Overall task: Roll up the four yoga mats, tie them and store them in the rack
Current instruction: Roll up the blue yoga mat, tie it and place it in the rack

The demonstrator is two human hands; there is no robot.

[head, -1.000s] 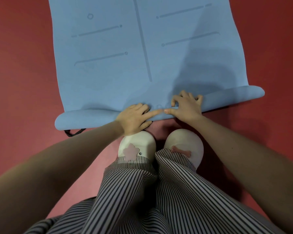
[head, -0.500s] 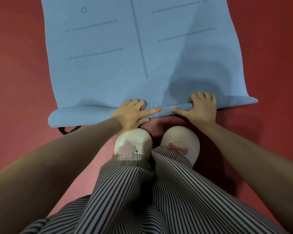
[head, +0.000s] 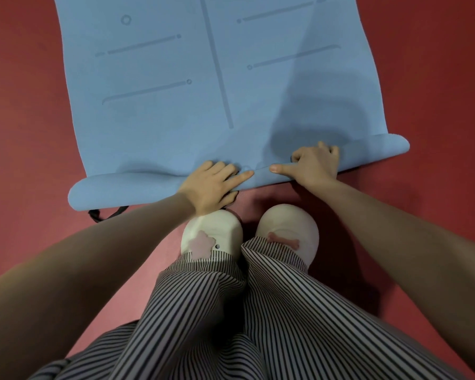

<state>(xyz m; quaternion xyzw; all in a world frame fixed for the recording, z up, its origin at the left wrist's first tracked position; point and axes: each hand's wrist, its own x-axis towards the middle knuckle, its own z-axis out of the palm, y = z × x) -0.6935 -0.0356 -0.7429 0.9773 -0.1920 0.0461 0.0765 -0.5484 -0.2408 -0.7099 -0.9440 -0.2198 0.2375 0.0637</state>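
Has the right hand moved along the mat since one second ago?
Yes. The right hand shifted rightward along the rolled mat edge, judged against the right shoe.

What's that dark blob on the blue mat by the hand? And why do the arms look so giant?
Head view: it is a soft shadow cast on the blue yoga mat, just above the right hand. Head view: the wide-angle lens swells the forearms toward the corners and bows the mat's sides. Head view: no glare, fairly sharp.
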